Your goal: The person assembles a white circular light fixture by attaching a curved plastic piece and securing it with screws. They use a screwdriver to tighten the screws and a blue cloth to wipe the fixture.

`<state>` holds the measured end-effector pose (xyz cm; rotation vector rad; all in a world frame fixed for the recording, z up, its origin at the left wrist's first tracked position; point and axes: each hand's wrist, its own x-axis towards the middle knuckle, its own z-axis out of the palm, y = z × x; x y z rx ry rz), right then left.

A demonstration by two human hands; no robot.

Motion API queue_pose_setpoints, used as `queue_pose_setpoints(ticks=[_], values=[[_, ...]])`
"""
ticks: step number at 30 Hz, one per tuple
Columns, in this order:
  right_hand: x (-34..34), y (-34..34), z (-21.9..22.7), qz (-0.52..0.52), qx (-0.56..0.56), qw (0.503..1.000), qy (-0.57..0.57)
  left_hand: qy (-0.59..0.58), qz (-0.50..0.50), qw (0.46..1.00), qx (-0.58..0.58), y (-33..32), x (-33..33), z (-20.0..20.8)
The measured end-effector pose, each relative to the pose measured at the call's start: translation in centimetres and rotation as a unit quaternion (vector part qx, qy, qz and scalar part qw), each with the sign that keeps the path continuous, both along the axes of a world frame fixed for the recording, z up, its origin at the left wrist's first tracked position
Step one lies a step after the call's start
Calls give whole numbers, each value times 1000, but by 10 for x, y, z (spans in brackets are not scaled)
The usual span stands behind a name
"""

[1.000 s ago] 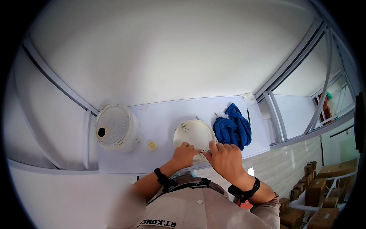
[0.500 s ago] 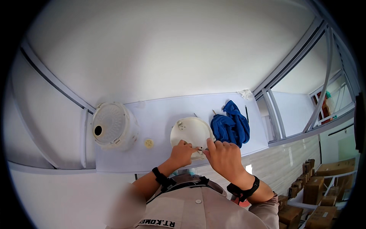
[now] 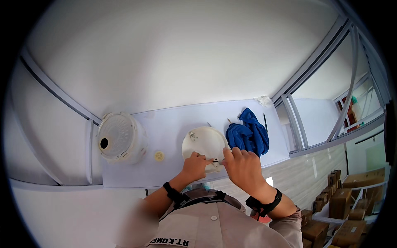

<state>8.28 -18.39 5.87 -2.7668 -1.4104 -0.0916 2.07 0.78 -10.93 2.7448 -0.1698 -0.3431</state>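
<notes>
A round white shallow dish (image 3: 202, 144) lies on the table in front of me, with a few small metal pieces (image 3: 192, 136) near its far left rim. Both my hands work over its near right edge. The fingers of my left hand (image 3: 194, 167) are bent, the fingertips at a small pale part with a black band (image 3: 215, 161). Close beside it, my right hand (image 3: 244, 167) is closed, thumb and forefinger pressed together at the rim. What sits inside that pinch is hidden by the fingers.
A translucent white drum (image 3: 134, 142) with a dark hole stands at the left. Nearer lies a small yellow disc (image 3: 159, 156). Right of the dish are a bunched blue cloth (image 3: 244, 138), a thin black stick-like tool (image 3: 265, 122) and crumpled white tissue (image 3: 263, 100). Cardboard boxes (image 3: 341, 202) stand lower right.
The whole view has shifted slightly. Both hands stay at the dish's near right edge, with the fingertips moved only a little and the dark band showing more plainly between them.
</notes>
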Motion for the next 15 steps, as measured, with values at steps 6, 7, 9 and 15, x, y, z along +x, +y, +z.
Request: queue_pose_setpoints(ticks=[6,7,9,15], values=[[-7,0,15,-31,-15,999,35,9,-2,1000,3,0,1,7],[-10,-2,19,-5,25,1000,10,4,-2,1000,3,0,1,6],[-7,-11,5,52,106,992,33,18,3,1000,-2,0,2,6],[-1,-9,-11,78,96,992,-15,-3,-6,1000,9,0,1,1]])
